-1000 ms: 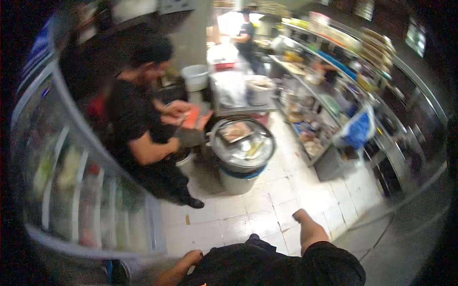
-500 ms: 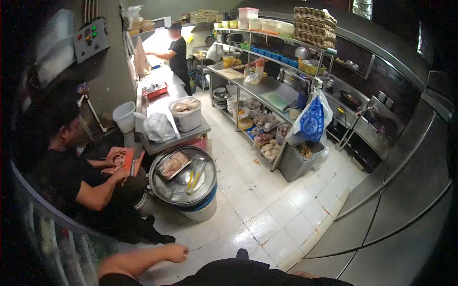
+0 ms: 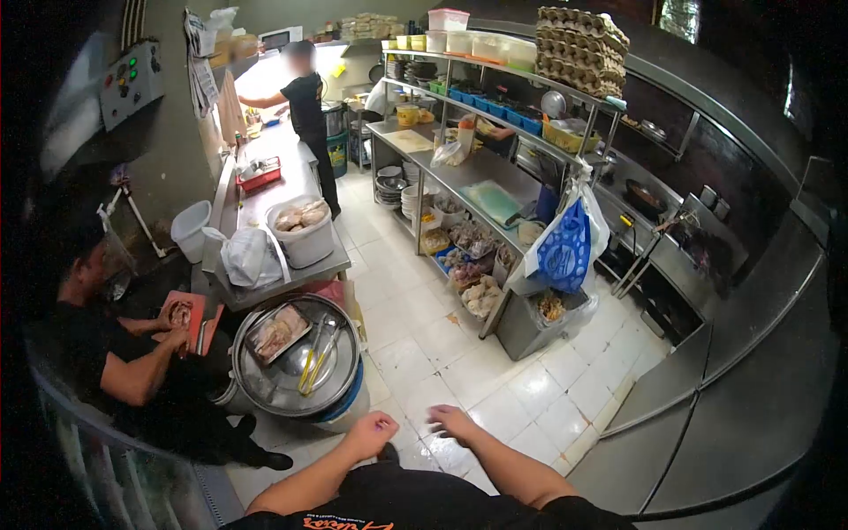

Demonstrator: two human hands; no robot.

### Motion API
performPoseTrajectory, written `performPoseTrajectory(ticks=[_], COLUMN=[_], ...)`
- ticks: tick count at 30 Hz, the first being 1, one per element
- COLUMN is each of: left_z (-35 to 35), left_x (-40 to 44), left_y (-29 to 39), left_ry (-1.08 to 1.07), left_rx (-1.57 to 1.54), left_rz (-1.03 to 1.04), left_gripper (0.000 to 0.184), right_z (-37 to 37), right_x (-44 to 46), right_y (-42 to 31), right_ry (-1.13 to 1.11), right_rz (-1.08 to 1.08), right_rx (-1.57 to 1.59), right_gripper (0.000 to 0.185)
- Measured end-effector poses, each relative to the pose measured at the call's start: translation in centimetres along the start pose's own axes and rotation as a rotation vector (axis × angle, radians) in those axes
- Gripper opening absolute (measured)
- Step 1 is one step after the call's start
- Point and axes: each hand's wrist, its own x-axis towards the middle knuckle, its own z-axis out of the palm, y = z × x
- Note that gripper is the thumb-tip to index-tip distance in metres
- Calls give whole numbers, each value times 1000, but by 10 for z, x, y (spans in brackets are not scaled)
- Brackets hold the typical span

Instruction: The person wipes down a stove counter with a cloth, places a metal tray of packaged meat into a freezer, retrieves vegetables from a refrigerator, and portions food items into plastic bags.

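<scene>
Both hands are raised in front of my dark shirt, over the tiled floor, and touch nothing else in view. My left hand (image 3: 371, 434) has its fingers curled in; whether something small is inside is hidden. My right hand (image 3: 450, 423), a short way to the right, has its fingers apart and nothing in it. Nearest to my left hand is a big round metal lid (image 3: 274, 384) on a bin. On it lie a tray of raw meat (image 3: 280, 332) and yellow-handled tongs (image 3: 311, 369).
At left a seated co-worker (image 3: 132, 371) holds a knife over a red cutting board (image 3: 205, 311). Another person (image 3: 306, 102) stands by the far counter. A steel shelf unit (image 3: 481, 168), a blue-and-white bag (image 3: 565, 246), a grey bin (image 3: 521, 333) and a stove (image 3: 698, 238) are to the right.
My view has swung left to right and moved closer to the round lid. My right hand has come back into view, and both hands are now close together in front of me.
</scene>
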Motion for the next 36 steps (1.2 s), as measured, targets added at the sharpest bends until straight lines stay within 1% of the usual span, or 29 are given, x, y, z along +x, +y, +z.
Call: performPoseTrajectory(ticks=[1,2,4,5,6,8,9,12,15,18,21,24,25,28,29,30,31,32,34,35,36], left_z=[6,7,-1,-7,-10,-11,-9,-7,-12,-14,-26,-26,-34,-36,-45,-50,-54,-58,-68,-70,-72], left_x=[14,26,45,62,82,127,149,200,241,284,329,382,392,447,459,478,499,518,549,564,579], left_y=[1,19,58,70,76,84,83,117,152,161,163,138,152,143,158,159,154,155,169,175,181], left_ry=[28,122,307,302,307,315,194,70,-27,-141,-190,-347,-396,-460,-424,-401,-374,-347,-357,-363,-357], left_rx=[60,43,10,47,105,208,250,362,487,425,329,276,345,360,317,384,451,518,578,606,606], left_rz=[92,180,356,436,519,686,691,851,933,987,1011,751,626,501,418,399,380,359,302,274,278], left_gripper=[21,20,19,28,33,42,58,68,76,73,62,51,44,43,45,46,47,48,51,52,53], right_z=[24,43,64,61,57,52,40,-17,-65,-85,-114,-142,-150,-195,-210,-229,-257,-273,-311,-326,-355], right_x=[3,5,21,39,51,48,55,98,122,91,109,129,137,187,212,234,265,288,337,355,382], right_y=[-30,-58,-95,-109,-121,-175,-191,-204,-207,-229,-191,-174,-183,-215,-235,-258,-270,-303,-369,-408,-435], right_ry=[-113,-225,-476,-716,-670,-568,-480,-355,-277,-36,28,119,133,239,237,230,94,165,175,220,84], right_rz=[18,35,125,125,86,10,50,-49,-216,-148,-31,92,112,250,219,173,78,65,2,-24,-71], right_rx=[54,108,378,569,625,732,792,822,980,857,1009,955,980,794,734,654,667,621,601,554,518], right_gripper=[42,46,56,61,61,60,62,55,38,26,21,20,18,17,17,19,21,22,20,20,23])
